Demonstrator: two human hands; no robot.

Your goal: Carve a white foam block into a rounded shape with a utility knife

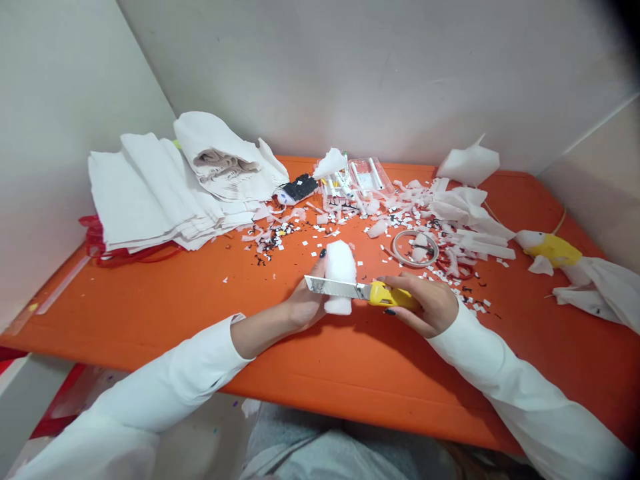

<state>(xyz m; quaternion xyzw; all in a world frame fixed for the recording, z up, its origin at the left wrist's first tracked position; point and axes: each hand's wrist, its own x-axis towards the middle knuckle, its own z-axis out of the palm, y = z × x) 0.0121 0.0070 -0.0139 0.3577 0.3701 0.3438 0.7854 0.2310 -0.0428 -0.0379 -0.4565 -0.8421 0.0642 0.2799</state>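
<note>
My left hand (309, 300) is closed around the left side of a small white foam piece (341, 265), holding it upright just over the table. In my right hand (425, 301) is a yellow utility knife (387, 295), gripped by its handle. Its long blade (335, 287) is out, points left and crosses the lower part of the foam piece. Whether the edge has entered the foam, I cannot tell. The blade tip reaches close to my left hand's fingers, which are partly hidden behind the foam and blade.
Folded white sheets (150, 193) and a white roll (220, 150) lie at back left. Beyond my hands are paper scraps (280, 233), a black-topped block (303, 188), markers (375, 175) and a tape roll (400, 257). A yellow-and-white piece (555, 250) lies right on the orange table (200, 307).
</note>
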